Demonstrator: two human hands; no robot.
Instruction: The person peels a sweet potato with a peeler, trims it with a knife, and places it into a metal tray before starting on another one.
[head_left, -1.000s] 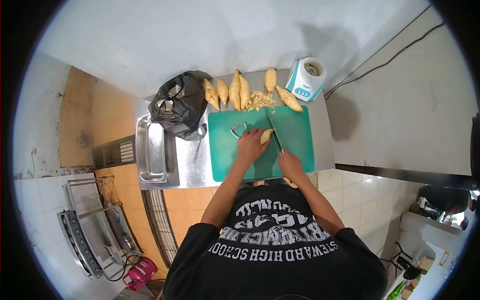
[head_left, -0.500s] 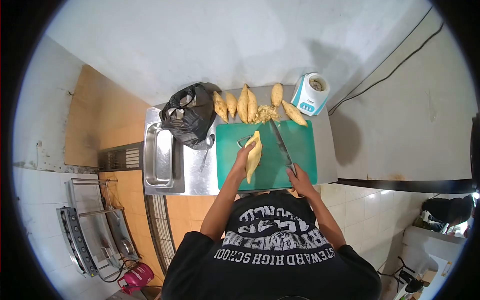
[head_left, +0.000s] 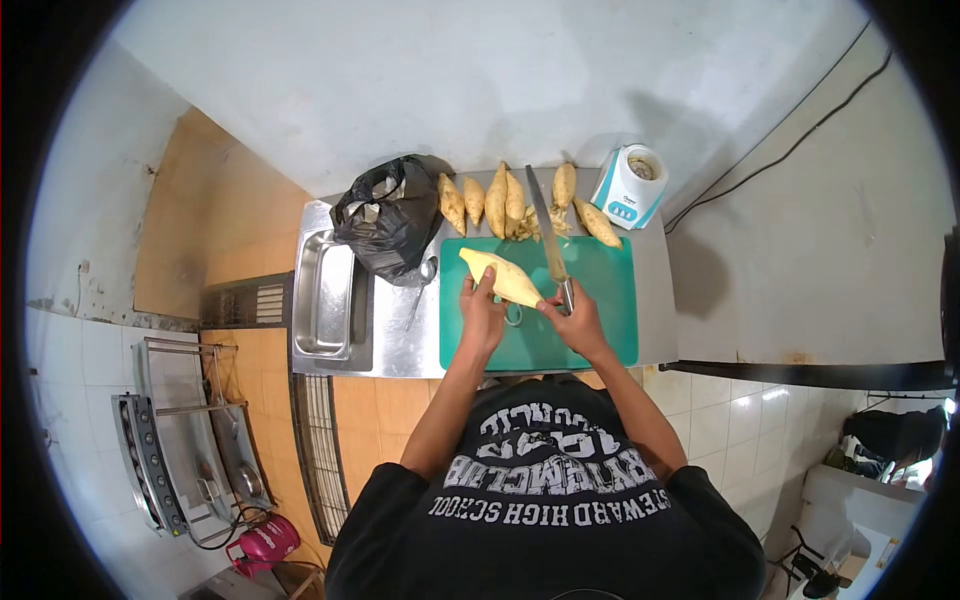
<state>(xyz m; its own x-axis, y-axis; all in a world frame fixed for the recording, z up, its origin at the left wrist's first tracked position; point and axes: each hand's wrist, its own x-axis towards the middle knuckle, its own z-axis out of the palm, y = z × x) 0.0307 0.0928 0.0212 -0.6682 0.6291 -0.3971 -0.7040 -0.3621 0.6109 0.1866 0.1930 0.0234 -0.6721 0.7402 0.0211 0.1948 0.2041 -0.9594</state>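
Note:
A peeled sweet potato (head_left: pixel 506 281) is held by my left hand (head_left: pixel 482 306), its fingers closed round the middle. It lies slantwise above the green cutting board (head_left: pixel 600 330). My right hand (head_left: pixel 577 322) grips the handle of a long knife (head_left: pixel 544 222), whose blade points up and away toward the wall. The fingertips of that hand also touch the right end of the sweet potato. Partly hidden below the sweet potato, a peeler (head_left: pixel 514 316) lies on the board.
Several unpeeled sweet potatoes (head_left: pixel 496 200) and a pile of peelings (head_left: pixel 522 226) lie behind the board. A blender base (head_left: pixel 630 186) stands at the back right. On the left are a black plastic bag (head_left: pixel 385 225), a spoon (head_left: pixel 420 292) and a metal sink (head_left: pixel 325 300).
My left hand has turned the sweet potato from upright to slantwise. My right hand has come inward with the knife and now touches the sweet potato's end.

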